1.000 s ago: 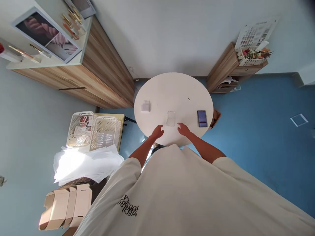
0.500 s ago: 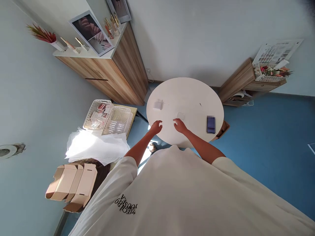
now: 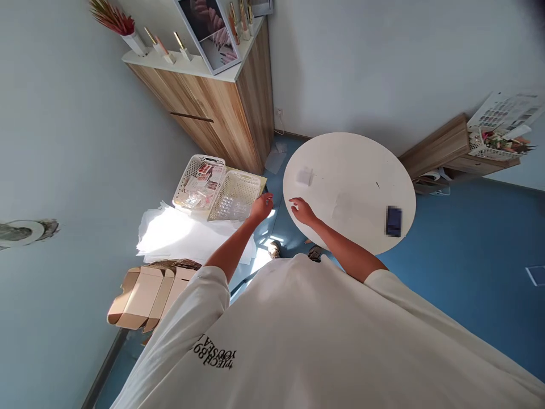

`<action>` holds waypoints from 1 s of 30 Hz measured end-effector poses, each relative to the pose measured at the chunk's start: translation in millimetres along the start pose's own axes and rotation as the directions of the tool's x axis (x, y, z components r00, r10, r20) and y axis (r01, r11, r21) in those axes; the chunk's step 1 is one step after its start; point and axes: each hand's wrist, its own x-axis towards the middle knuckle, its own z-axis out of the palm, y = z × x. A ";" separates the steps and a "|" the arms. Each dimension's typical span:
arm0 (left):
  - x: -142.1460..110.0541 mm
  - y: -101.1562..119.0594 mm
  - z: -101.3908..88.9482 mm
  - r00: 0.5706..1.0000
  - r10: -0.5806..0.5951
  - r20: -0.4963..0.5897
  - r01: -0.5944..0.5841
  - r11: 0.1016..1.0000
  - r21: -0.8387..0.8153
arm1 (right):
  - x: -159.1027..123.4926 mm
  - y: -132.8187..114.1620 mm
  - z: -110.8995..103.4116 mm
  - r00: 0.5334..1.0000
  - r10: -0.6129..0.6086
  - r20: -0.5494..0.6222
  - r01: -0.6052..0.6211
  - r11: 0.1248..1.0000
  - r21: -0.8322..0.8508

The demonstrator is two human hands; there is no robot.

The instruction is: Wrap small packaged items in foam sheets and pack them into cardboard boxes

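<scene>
Round white table [image 3: 349, 153]: extends rightward from right hand's [image 3: 303, 211] fingers, loosely parted, nothing visible between. Perforated basket [image 3: 244, 175]: beside left hand's [image 3: 261, 205] curled fingers; contact, any pinch, I cannot tell. Step, I judge: reach for basket contents; next calls for left fingers over clear pieces [image 3: 230, 208], leftward, count indistinct. Clear case [image 3: 342, 205], right of right fingers: outline faint.

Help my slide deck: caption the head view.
Left hand by pale perforated plastic basket, right hand at edge of round white table.
</scene>
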 end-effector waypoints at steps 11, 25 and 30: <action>56.2 -85.8 -98.3 0.965 -0.061 -0.256 0.061 0.998 -0.008 | 38.2 -56.9 56.8 0.999 -0.049 0.023 0.048 0.999 0.005; 112.1 -183.1 -157.9 0.919 -0.327 -0.219 0.347 0.936 0.062 | 126.0 -110.3 105.5 0.978 -0.183 0.102 0.182 0.983 0.015; 135.6 -205.6 -162.9 0.953 -0.266 -0.146 0.288 0.944 0.158 | 138.8 -116.6 121.3 0.970 -0.208 0.129 0.206 0.978 0.024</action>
